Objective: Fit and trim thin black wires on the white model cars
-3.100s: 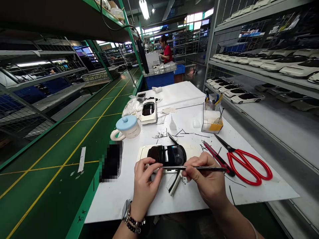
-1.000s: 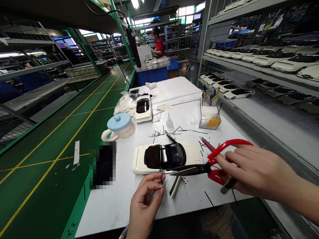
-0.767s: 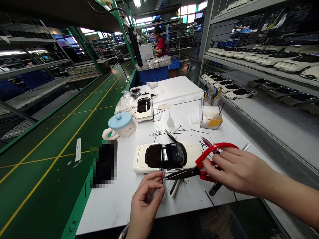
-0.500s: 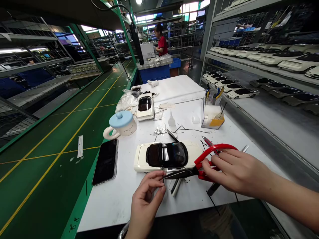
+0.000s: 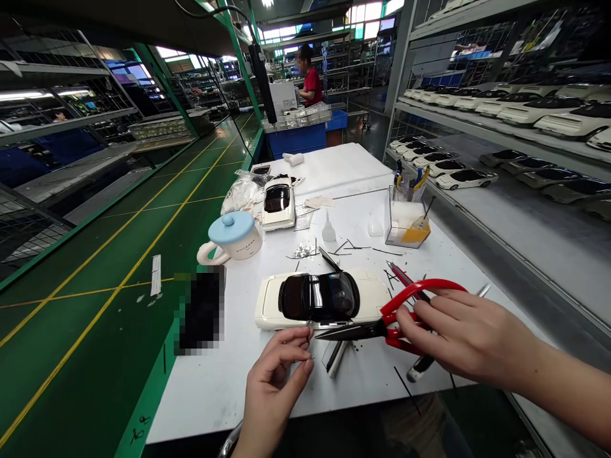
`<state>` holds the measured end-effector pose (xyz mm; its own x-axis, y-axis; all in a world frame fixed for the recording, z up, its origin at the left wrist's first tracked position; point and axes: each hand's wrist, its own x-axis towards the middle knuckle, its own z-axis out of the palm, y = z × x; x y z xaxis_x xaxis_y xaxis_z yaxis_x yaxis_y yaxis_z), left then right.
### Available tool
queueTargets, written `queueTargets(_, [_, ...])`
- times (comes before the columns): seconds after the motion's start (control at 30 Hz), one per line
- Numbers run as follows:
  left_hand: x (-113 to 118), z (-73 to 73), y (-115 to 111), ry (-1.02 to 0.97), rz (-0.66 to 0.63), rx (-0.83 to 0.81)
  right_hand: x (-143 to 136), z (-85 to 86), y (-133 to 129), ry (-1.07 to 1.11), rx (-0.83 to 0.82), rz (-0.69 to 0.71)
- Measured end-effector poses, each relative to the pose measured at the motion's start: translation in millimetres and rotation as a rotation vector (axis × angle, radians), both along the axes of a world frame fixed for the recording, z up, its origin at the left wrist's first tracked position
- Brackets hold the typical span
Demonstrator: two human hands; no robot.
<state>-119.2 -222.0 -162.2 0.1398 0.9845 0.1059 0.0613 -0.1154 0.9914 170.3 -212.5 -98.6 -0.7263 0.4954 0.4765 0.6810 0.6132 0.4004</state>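
A cream model car [image 5: 375, 292] with a black roof lies lengthwise on the white table, one door standing open on its far side. Just in front of its near side, my left hand [image 5: 279, 372] pinches a tiny bit of thin black strip, mostly hidden by the fingertips. My right hand [image 5: 458, 331] grips red-handled scissors [image 5: 358, 331], fingers through the loops. Their dark blades point left, tips a little short of my left fingertips. Under the blades lies a detached black-and-white car part [image 5: 337, 360]. A red craft knife [image 5: 405, 277] rests behind the scissors.
A lidded mug [image 5: 238, 240] and a blurred-out dark object [image 5: 203, 312] stand left. Farther back are another model car [image 5: 278, 210], a small bottle [image 5: 328, 228] and a clear tool box [image 5: 405, 232]. Loose black strips [image 5: 405, 389] lie about. Shelves of cars line the right; a person [image 5: 311, 83] works behind.
The scissors have moved slightly right, away from my left fingertips. My left hand has shifted a little left, and less of the black strip shows. The car is nearly unmoved.
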Motion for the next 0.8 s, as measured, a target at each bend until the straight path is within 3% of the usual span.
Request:
queueTargets(0.17, [-6, 3.1, 0, 0.055, -0.102, 0.029, 34, -3.8, -13, 0.084, -0.03, -0.149])
queueTargets(0.23, [-8, 4.7, -1, 0.076, -0.134, 0.043, 55, -12.4, -23, 0.12, -0.099, -0.375])
queueTargets(0.33, [-10, 7.3, 0, 0.099, -0.156, 0.058, 87, -36.9, -36, 0.228, -0.4, -0.836])
queueTargets(0.43, [-11, 11.4, 2, 0.13, -0.179, 0.076, 105, -62.6, -40, 0.355, -0.564, -1.021])
queueTargets(0.5, [-11, 14.8, 4, 0.152, -0.197, 0.087, 105, -70.4, -35, 0.396, -0.552, -0.982])
queueTargets(0.57, [-11, 17.7, 6, 0.165, -0.211, 0.089, 95, -66.9, -27, 0.389, -0.487, -0.877])
queueTargets(0.7, [-12, 19.1, 10, 0.146, -0.226, 0.083, 58, -34.3, -16, 0.449, -0.258, -0.744])
queueTargets(0.8, [-12, 17.7, 11, 0.123, -0.23, 0.08, 26, -7.0, -10, 0.735, -0.283, -0.467])
